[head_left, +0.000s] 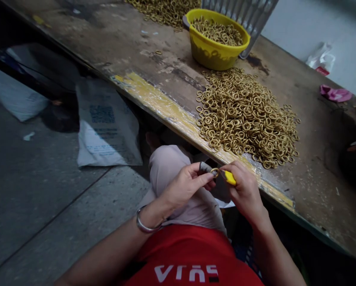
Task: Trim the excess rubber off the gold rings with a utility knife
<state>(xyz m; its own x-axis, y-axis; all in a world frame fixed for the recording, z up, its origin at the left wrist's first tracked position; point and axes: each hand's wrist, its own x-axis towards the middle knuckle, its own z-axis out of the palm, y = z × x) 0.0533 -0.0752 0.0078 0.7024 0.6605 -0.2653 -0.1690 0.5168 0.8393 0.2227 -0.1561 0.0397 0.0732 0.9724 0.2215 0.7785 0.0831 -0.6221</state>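
Unfortunately, fingers partly hide the yellow tool (230, 178).

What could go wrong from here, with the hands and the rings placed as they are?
The yellow-handled tool in the right hand meets the ring right beside the left hand's fingers, so a slip could catch a fingertip. The ring is pinched only near its edge and could drop towards the lap or floor. The loose ring pile reaches the table's near edge, so a forearm bump might knock some off.
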